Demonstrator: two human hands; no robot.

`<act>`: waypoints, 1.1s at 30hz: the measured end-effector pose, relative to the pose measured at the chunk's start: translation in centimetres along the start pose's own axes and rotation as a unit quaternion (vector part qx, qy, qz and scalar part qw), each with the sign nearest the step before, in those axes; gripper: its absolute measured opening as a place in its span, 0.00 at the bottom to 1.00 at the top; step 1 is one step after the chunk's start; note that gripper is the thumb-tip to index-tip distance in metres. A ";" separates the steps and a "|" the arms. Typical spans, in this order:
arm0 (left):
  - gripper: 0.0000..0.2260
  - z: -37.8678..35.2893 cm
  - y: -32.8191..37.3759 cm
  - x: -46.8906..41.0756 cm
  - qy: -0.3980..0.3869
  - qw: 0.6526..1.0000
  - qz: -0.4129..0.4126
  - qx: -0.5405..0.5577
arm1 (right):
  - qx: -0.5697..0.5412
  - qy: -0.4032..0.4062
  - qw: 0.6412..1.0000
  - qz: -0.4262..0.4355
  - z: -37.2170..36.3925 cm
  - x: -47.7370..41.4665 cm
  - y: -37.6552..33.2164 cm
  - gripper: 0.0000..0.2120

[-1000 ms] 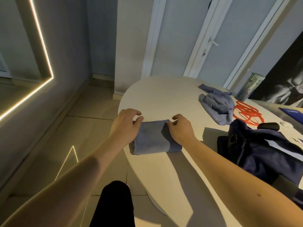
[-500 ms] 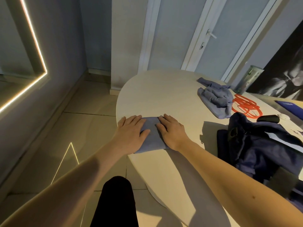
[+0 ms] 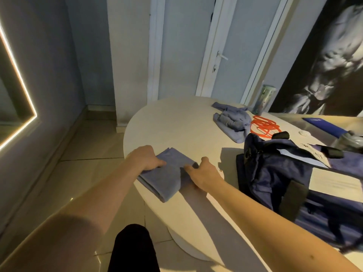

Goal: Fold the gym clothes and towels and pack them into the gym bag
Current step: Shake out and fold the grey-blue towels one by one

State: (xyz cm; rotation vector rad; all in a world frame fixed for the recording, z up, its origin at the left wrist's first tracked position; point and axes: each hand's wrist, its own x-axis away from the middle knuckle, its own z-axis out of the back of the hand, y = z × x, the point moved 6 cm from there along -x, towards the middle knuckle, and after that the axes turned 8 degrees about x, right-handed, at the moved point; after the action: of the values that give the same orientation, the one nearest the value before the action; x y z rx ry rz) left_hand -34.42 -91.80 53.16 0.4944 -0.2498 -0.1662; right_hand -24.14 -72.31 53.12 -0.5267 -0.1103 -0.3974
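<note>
A folded blue towel (image 3: 167, 179) lies near the left edge of the white table (image 3: 176, 126). My left hand (image 3: 146, 157) grips its far left corner, thumb on top. My right hand (image 3: 204, 171) pinches its right edge. The towel sits skewed, one end hanging slightly over the table edge. A dark blue gym bag (image 3: 279, 173) lies to the right of my right hand. A crumpled blue cloth (image 3: 231, 122) rests farther back on the table.
An orange coiled rope (image 3: 264, 126) lies beside the crumpled cloth. A bottle (image 3: 264, 99) stands at the back by the door frame. A blue flat item (image 3: 324, 124) and a grey bottle (image 3: 349, 140) sit at the right. Tiled floor lies left of the table.
Both hands went from pressing flat on the towel to gripping its edges. The towel has turned and now lies at an angle near the table edge.
</note>
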 end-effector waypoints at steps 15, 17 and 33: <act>0.19 3.3 6.0 4.1 -0.013 0.996 -0.035 0.081 | -0.169 0.109 0.976 0.088 4.5 2.4 -1.5 0.38; 0.21 4.7 8.5 5.4 0.018 0.993 -0.068 0.092 | -0.154 0.148 0.972 0.099 7.0 3.4 -0.9 0.27; 0.13 1.3 37.2 14.2 0.070 0.908 -0.359 0.204 | -0.261 0.238 0.935 0.037 29.3 10.2 14.5 0.16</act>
State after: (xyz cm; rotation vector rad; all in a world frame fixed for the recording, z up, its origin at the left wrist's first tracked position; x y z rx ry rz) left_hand -17.59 -63.14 75.16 1.0016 0.0563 -0.8070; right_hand -9.09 -49.38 73.62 -0.9397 0.4962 -0.4725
